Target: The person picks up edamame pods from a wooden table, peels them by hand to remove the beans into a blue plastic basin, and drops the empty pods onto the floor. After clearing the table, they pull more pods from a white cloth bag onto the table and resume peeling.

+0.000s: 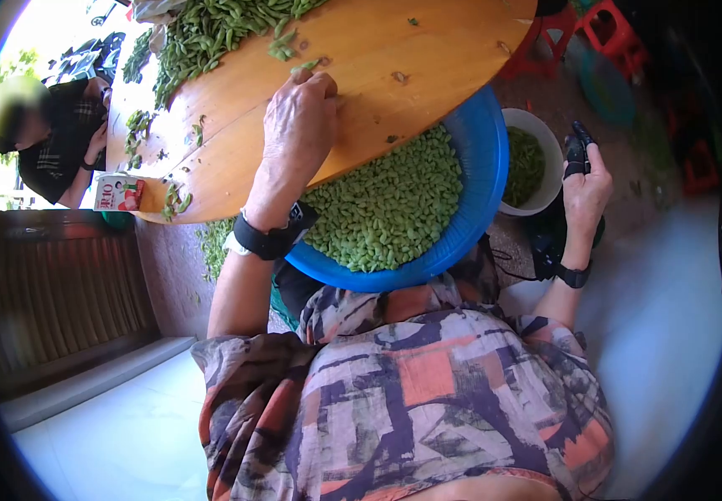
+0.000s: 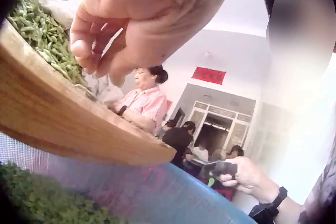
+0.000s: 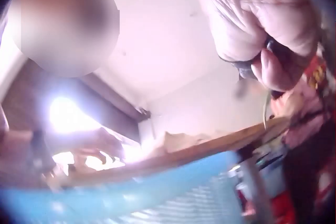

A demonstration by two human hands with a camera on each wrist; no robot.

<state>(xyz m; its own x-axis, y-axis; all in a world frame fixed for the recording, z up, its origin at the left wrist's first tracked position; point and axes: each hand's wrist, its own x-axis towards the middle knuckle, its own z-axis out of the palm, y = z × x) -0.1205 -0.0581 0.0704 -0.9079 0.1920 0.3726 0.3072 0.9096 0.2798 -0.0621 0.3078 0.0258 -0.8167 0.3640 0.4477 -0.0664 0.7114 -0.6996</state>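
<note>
My left hand (image 1: 298, 117) reaches over the wooden table (image 1: 411, 63), fingers bent and apart in the left wrist view, close to a few loose green bean pods (image 1: 282, 47). A pile of pods (image 1: 219, 33) lies beyond it. Held up to the right of the blue basin (image 1: 494, 159), my right hand (image 1: 588, 188) grips a small black tool (image 2: 223, 168) whose kind I cannot tell. Black covering shows on its fingers. A green pod (image 2: 211, 181) hangs by that hand. Plump green edamame (image 1: 386, 200) fill the basin, partly under the table edge.
A white bucket (image 1: 555, 159) with green pods stands right of the basin. Red stools (image 1: 615, 37) are at the upper right. A printed carton (image 1: 119, 193) sits at the table's left end, near a seated person (image 1: 60, 138). Another person in pink (image 2: 144, 100) sits across.
</note>
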